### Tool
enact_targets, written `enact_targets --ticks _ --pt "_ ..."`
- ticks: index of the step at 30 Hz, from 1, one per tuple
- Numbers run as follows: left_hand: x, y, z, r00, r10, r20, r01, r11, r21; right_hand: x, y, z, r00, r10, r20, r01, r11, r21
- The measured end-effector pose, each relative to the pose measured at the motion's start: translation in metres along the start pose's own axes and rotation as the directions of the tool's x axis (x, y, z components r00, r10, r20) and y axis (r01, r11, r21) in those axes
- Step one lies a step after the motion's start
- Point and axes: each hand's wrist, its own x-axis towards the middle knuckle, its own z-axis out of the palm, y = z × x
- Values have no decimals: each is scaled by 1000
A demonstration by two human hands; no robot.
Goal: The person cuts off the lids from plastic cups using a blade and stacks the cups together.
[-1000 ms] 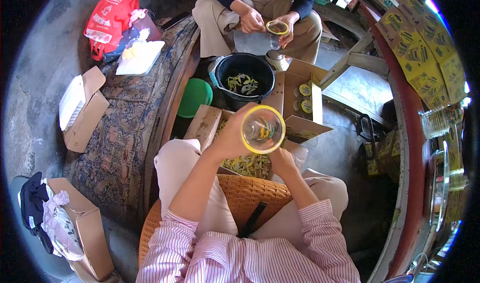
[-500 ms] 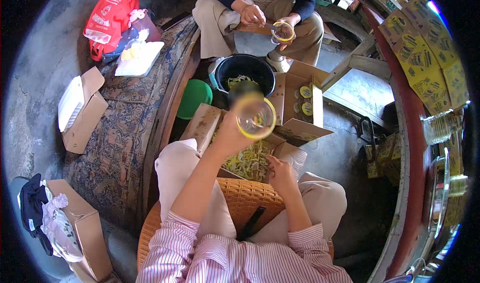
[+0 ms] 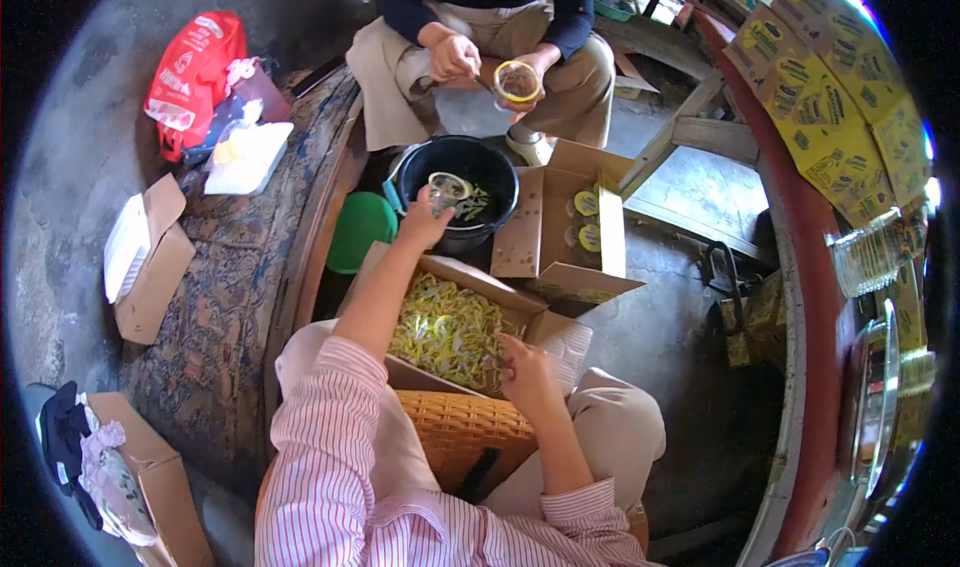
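Observation:
My left hand (image 3: 425, 225) reaches forward and grips a clear plastic cup (image 3: 449, 189). The cup is over the near left part of a black bucket (image 3: 508, 214), in which yellow-green strips show. Below that arm, a cardboard box (image 3: 455, 271) in front of my lap is filled with thin yellow and green strips (image 3: 440, 332). At its right side is my right hand (image 3: 530, 375), index finger stretched toward the strips and the other fingers loosely bent. I see nothing held in it. Whether its fingertip touches the strips, I cannot tell.
Opposite sits a person (image 3: 480, 27) holding a yellow-rimmed cup (image 3: 517, 83). An open carton (image 3: 520, 222) with several lidded cups (image 3: 588, 238) stands right of the bucket. A green lid (image 3: 361, 232) lies left. A red bag (image 3: 197, 77) and stacked yellow cartons (image 3: 830, 97) are farther out.
My left hand has moved forward and left with the cup, from above the strip box to over the bucket. My right hand stays by the box. The view has shifted slightly.

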Motion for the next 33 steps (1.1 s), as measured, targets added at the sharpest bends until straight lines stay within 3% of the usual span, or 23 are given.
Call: enact_targets --ticks 1,4,8,16,17,20,21,24,25,27,28,29,30,32,33 --pt "8 4 -1 997 -62 53 54 988 143 0 -2 2 992 -60 -113 62 998 11" --pt "24 4 9 989 -147 24 139 970 197 3 -4 3 997 -39 -70 37 999 -22" --pt "37 3 15 980 -153 128 99 930 355 2 -16 -7 999 19 36 -19 1000 7" --pt "32 5 5 957 -178 231 49 880 473 0 -14 2 999 -51 -4 51 995 88" --pt "33 -3 9 991 -35 126 -13 929 369 -1 -15 2 999 -54 -7 54 995 80" --pt "16 22 -2 966 -159 205 25 844 536 1 -15 0 998 -55 -3 55 994 96" --pt "14 23 -3 985 -121 125 56 902 427 0 -14 1 999 -54 7 53 993 107" --pt "21 15 -1 980 -90 180 -5 885 466 1 -11 2 998 -64 -18 65 993 96" --pt "23 11 0 990 -70 121 28 946 323 1 -10 4 997 -72 -22 73 994 87" --pt "27 -3 10 996 -3 95 -42 881 471 2 -7 9 995 -76 -63 80 995 65" --pt "22 -8 6 992 59 108 -97 915 392 3 -5 11 995 -78 -57 81 995 53" --pt "29 -14 10 984 -85 156 69 992 106 4 -5 13 995 -79 -55 82 996 39" --pt "37 -19 17 937 -277 213 301 950 -87 5 -3 13 995 -80 -52 81 996 25" --pt "51 -41 36 890 -319 326 435 807 -399 4 -3 14 993 -80 -81 84 996 38" --pt "38 -16 32 906 -297 301 411 784 -464 4 -5 12 993 -87 -85 91 995 48"
